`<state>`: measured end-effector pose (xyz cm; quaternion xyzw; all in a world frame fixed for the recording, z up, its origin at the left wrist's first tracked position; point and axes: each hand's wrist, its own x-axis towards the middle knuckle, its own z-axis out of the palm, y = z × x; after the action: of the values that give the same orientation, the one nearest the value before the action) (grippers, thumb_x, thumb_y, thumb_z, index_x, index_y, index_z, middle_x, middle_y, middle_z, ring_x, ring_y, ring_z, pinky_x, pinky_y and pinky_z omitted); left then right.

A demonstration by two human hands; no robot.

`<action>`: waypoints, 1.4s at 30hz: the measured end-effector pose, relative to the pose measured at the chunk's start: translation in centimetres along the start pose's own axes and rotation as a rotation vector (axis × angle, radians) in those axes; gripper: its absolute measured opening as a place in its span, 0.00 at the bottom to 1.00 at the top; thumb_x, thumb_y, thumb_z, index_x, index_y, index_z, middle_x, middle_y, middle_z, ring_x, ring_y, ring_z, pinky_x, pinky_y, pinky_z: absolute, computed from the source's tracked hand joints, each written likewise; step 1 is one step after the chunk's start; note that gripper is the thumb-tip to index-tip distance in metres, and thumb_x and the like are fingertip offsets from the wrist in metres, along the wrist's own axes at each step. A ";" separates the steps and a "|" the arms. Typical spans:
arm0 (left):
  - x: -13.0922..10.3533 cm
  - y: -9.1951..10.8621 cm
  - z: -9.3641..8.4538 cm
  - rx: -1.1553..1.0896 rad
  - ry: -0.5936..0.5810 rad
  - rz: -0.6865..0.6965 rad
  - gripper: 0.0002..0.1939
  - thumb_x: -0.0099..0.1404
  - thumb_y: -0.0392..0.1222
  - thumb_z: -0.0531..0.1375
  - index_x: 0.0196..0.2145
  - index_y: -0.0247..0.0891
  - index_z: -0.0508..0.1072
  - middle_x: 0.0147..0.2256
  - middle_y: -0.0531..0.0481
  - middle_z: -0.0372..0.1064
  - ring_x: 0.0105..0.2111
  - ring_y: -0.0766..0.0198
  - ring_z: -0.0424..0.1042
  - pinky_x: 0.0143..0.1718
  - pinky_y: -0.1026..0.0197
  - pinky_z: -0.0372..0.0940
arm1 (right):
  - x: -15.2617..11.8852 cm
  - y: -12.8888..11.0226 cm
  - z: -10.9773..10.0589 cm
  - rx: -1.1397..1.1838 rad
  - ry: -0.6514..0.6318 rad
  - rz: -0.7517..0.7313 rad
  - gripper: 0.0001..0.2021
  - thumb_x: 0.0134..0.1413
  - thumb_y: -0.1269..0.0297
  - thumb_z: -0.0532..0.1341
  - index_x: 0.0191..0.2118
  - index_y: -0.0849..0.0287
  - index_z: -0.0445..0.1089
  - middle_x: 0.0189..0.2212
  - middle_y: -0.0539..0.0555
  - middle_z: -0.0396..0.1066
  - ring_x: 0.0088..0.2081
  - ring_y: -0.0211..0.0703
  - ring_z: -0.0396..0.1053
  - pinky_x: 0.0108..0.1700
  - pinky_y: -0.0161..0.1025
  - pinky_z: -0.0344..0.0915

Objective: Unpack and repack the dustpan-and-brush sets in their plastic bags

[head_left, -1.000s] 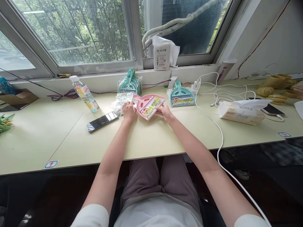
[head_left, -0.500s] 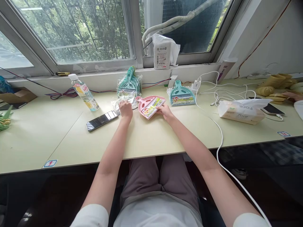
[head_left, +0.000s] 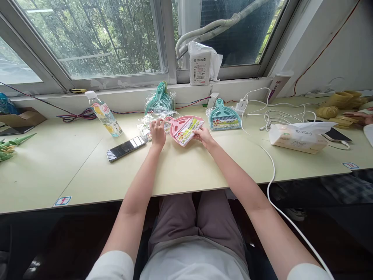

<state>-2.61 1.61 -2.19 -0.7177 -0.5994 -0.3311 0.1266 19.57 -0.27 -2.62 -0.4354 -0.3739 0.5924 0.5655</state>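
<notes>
A pink dustpan [head_left: 175, 123] with a small brush and a printed card set in it is tilted just above or on the table, its handle toward the left. My right hand [head_left: 204, 137] pinches its lower right edge, thumb over the card. Beside the handle end, my left hand [head_left: 157, 134] has bent fingers closed on a clear plastic bag [head_left: 145, 127]; its fingertips are partly hidden. Crinkled film lies around and behind that hand. Behind it stands a stack of green dustpans [head_left: 159, 102] in clear wrapping.
Another wrapped green dustpan set [head_left: 224, 118] lies right of centre. A phone [head_left: 126, 148] and a tilted bottle [head_left: 105, 116] are at left. White cables [head_left: 272, 163] cross the table near a tissue pack [head_left: 297, 139]. Another person's hand [head_left: 359, 116] shows at far right.
My left hand has shifted slightly right, toward the pink handle, and the clear film has come along with it. The right hand keeps its hold on the pink dustpan.
</notes>
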 end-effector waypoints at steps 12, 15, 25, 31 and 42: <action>-0.3 1.1 -0.5 -0.051 -0.104 0.171 0.31 0.62 0.28 0.47 0.60 0.48 0.66 0.58 0.51 0.64 0.59 0.53 0.56 0.68 0.45 0.36 | 1.8 0.8 -1.6 0.078 -0.014 0.048 0.10 0.50 0.79 0.61 0.39 0.60 0.68 0.33 0.51 0.77 0.31 0.36 0.76 0.41 0.37 0.76; -0.2 1.2 -0.6 -0.091 -0.086 0.176 0.26 0.65 0.31 0.47 0.56 0.48 0.70 0.57 0.51 0.65 0.58 0.53 0.58 0.66 0.46 0.42 | 1.2 0.6 -0.9 0.080 -0.084 0.013 0.12 0.49 0.78 0.62 0.40 0.59 0.68 0.32 0.50 0.77 0.31 0.37 0.76 0.41 0.40 0.77; -0.6 2.7 -1.3 -0.075 0.161 -0.028 0.22 0.69 0.38 0.46 0.57 0.46 0.66 0.64 0.50 0.55 0.65 0.54 0.50 0.65 0.44 0.46 | 0.8 0.1 -0.7 0.142 0.031 -0.060 0.12 0.49 0.76 0.64 0.39 0.56 0.66 0.35 0.48 0.76 0.38 0.37 0.76 0.47 0.42 0.75; 0.9 1.0 0.2 -0.424 0.208 -0.503 0.28 0.73 0.47 0.42 0.67 0.40 0.45 0.66 0.41 0.52 0.67 0.57 0.50 0.62 0.50 0.57 | 0.9 0.4 -0.5 0.158 -0.030 -0.124 0.12 0.48 0.74 0.66 0.39 0.56 0.67 0.36 0.49 0.76 0.38 0.37 0.76 0.48 0.41 0.75; 0.3 2.5 0.3 -1.349 -0.445 -0.396 0.27 0.68 0.49 0.50 0.63 0.41 0.59 0.56 0.48 0.68 0.54 0.56 0.71 0.55 0.52 0.68 | 0.5 0.8 0.4 0.104 -0.081 -0.182 0.12 0.48 0.72 0.66 0.39 0.57 0.66 0.35 0.49 0.75 0.38 0.38 0.75 0.47 0.42 0.75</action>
<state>-0.16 1.36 -1.69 -0.5682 -0.3954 -0.4908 -0.5291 18.91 0.18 -3.29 -0.3455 -0.4032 0.5741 0.6233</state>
